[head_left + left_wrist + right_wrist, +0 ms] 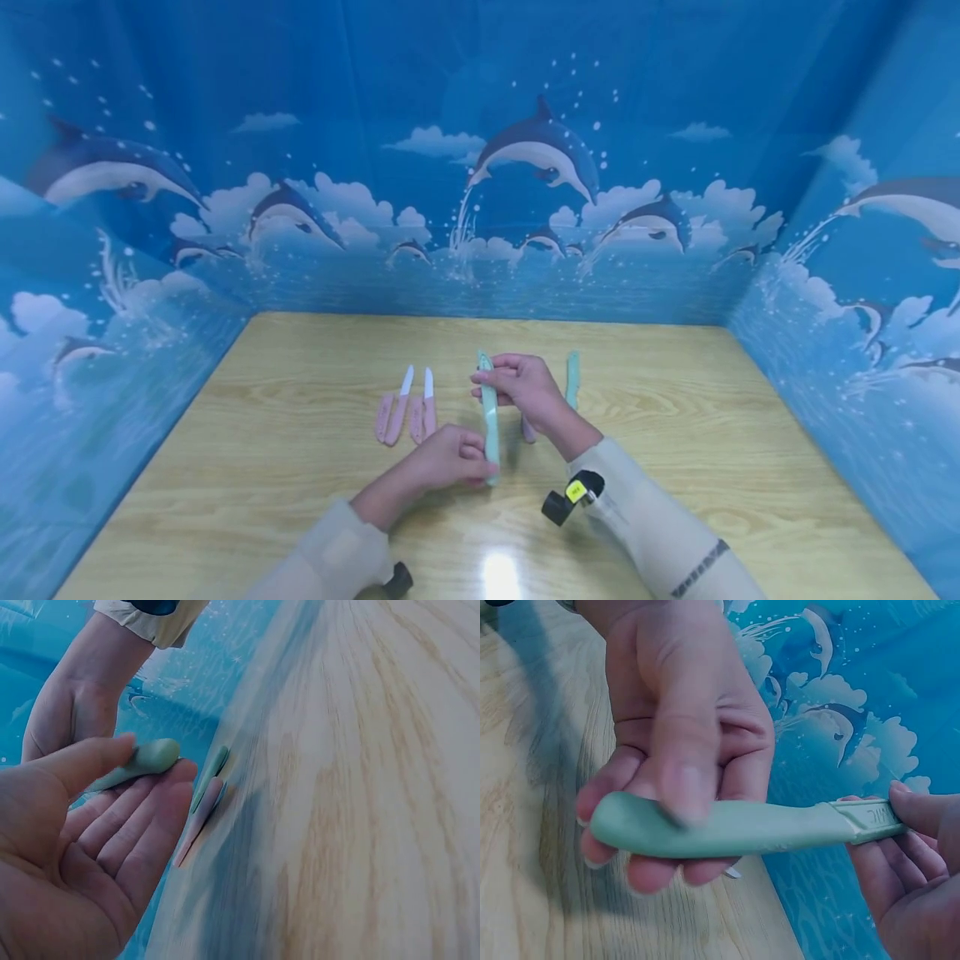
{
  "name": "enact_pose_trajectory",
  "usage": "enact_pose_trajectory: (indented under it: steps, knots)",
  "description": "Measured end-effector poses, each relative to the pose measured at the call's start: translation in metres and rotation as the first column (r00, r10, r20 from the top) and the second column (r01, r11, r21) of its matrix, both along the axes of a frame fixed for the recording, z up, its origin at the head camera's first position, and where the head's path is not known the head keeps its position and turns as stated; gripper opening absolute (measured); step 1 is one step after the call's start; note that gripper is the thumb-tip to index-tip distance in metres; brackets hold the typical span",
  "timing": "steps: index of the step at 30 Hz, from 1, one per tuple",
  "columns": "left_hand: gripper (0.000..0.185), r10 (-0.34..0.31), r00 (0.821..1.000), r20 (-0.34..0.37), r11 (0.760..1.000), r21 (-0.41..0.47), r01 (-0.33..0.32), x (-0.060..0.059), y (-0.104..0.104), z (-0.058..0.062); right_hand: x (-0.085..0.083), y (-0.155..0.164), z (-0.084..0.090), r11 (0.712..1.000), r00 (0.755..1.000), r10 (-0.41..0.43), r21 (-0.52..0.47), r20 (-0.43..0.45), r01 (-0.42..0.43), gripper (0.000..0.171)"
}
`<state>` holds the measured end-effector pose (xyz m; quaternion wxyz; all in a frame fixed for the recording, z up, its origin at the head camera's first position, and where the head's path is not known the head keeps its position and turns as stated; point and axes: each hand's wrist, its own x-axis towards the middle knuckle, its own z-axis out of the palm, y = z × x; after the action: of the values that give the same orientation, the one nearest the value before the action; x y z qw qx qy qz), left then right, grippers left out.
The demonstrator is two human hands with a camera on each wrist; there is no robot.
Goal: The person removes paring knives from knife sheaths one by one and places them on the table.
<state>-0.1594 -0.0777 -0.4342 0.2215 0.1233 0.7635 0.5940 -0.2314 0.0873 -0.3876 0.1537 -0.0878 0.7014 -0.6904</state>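
Observation:
Both hands hold a sheathed green paring knife (491, 421) above the table, pointing away from the body. My left hand (453, 457) pinches the handle's rounded near end, its thumb lying on top in the right wrist view. At the far end, my right hand (525, 387) grips the sheath (877, 819) between thumb and fingers. The blade is hidden inside. Behind the right hand lie a green piece (573, 379) and a pink piece (528, 430), partly covered by the hand and arm in the head view.
Left of the hands, two pink knives (397, 421) (429, 415) with bare white blades lie beside pink sheaths (384, 418) (416, 419). The wooden table (285, 500) is bounded at the back and sides by a blue dolphin-print cloth (360, 275).

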Motion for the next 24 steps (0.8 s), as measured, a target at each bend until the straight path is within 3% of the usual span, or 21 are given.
enact_pose_trajectory:
  steps: [5,11,24]
  knots:
    - [0.032,0.086,0.996,-0.027,0.996,-0.015,-0.087,-0.0036,0.0001,0.002,-0.0004,0.0007,0.0002,0.999,1.0,-0.008,0.031,0.007,0.008,0.029]
    - [0.041,0.231,0.971,-0.054,0.972,0.062,-0.228,-0.0085,0.0027,0.0052,0.0007,-0.0005,-0.0002,0.999,1.0,-0.017,0.028,0.005,0.016,0.026]
    - [0.033,0.278,0.959,-0.052,0.96,0.061,-0.275,-0.01,0.0061,0.0092,0.0045,-0.0039,-0.0027,1.0,1.0,0.02,0.023,-0.001,-0.02,0.028]
